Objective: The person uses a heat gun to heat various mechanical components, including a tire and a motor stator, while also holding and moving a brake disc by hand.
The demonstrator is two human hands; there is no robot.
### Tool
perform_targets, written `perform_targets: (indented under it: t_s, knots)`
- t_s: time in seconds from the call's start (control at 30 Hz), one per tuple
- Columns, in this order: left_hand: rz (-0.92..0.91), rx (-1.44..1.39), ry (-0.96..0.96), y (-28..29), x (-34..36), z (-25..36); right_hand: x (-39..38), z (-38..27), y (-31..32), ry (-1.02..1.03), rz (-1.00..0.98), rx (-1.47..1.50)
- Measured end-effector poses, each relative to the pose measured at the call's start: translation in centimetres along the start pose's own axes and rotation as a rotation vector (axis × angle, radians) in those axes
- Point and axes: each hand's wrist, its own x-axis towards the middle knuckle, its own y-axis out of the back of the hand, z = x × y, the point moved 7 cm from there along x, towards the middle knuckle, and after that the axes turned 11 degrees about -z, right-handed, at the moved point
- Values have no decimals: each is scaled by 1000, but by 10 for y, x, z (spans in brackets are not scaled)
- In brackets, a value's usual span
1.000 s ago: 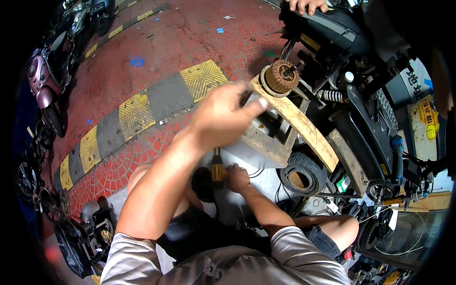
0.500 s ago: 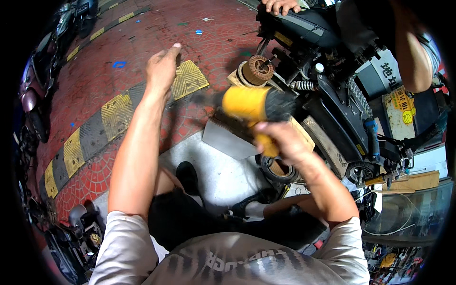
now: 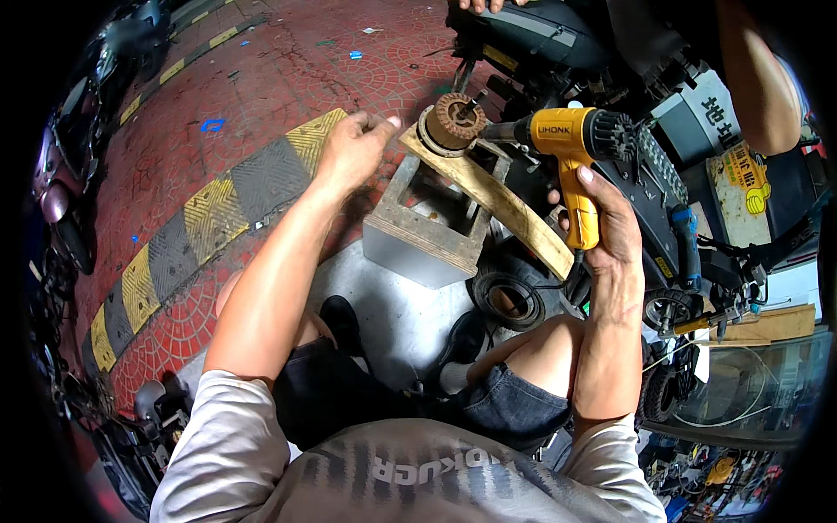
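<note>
In my right hand is a yellow and black heat gun, gripped by its handle. Its metal nozzle points left at a copper-wound motor stator, close to the windings. The stator has a shaft sticking up and sits on the far end of a wooden plank. That plank lies across a hollow box-like block. Left of the stator, apart from it, hovers my left hand. Its fingers are curled closed with the thumb stretched out, and nothing shows in them.
A round tire-like ring lies by the block. To the right is a partly dismantled scooter with a blue tool on it. Another person's arm reaches in there. A yellow-black speed bump crosses the red paving.
The heat gun has swung right and turned, so its nozzle now faces the stator. My left hand has moved right and nearer to the stator. The view has shifted slightly.
</note>
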Motion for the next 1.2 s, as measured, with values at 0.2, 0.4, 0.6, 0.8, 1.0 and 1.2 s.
perform_targets:
  t_s: [0.2,0.4,0.6,0.8,1.0,1.2]
  knots:
    - [-118,266,-50,-26,7,-7,20,1,0,23,-11,106]
    - [-548,740,-2,-72,-7,-11,32,2,-4,48,-102,233]
    - [-757,848,-66,-104,-27,-5,43,2,-6,42,-48,216]
    - [-876,933,-110,-120,-36,-23,46,0,-11,49,-23,198]
    - [-849,1020,-130,-122,-38,-28,47,-1,-18,66,-43,166]
    - [-858,1036,-136,-125,-37,-23,48,-2,-18,71,-34,156]
